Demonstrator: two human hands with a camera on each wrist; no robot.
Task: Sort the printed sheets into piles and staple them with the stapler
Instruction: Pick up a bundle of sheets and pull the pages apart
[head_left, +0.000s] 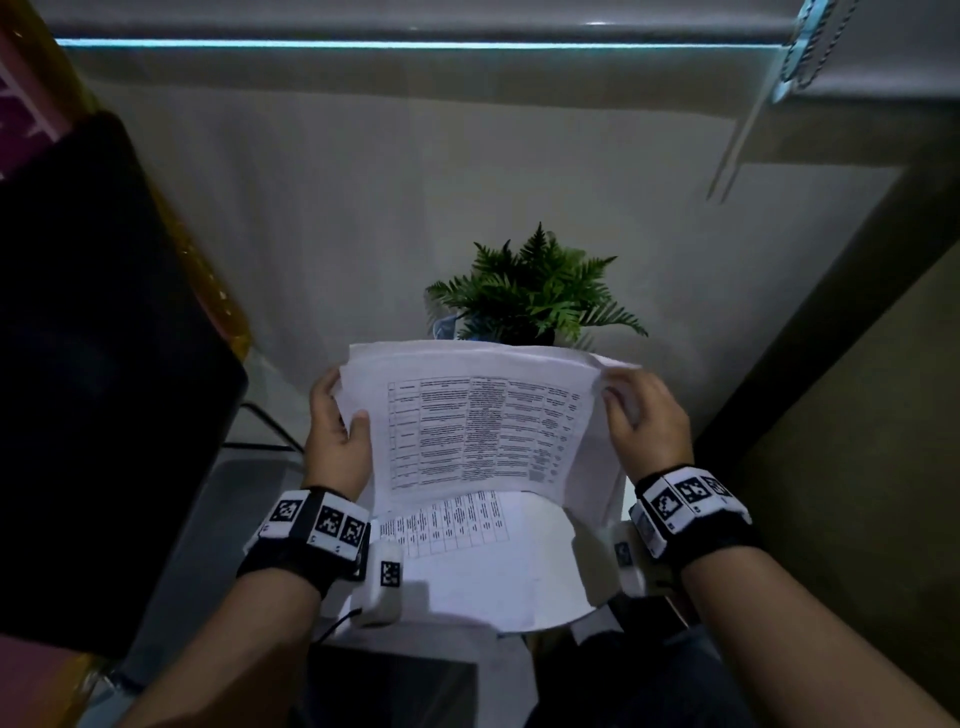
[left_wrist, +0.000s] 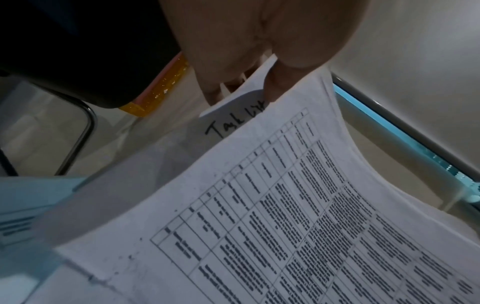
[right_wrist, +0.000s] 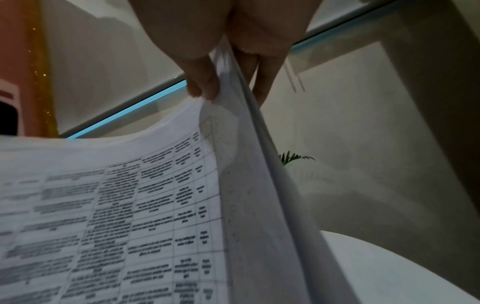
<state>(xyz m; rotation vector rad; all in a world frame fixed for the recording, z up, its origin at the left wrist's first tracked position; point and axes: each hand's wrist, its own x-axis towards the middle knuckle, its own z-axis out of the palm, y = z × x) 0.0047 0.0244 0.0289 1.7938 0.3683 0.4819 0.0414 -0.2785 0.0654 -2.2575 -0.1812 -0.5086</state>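
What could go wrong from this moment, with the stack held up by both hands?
The left hand and right hand grip only the side edges of the sagging held stack, so inner sheets may slip out. They would land on the sheets on the table, possibly mixing piles. No stapler is visible.

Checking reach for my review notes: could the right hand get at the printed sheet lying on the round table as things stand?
Probably not yet: the right hand grips the held stack, which hangs over the lying sheet; releasing its grip would free it.

Head looks down; wrists close, along fingers (left_wrist: 215, 90); share sheets (head_left: 483, 426).
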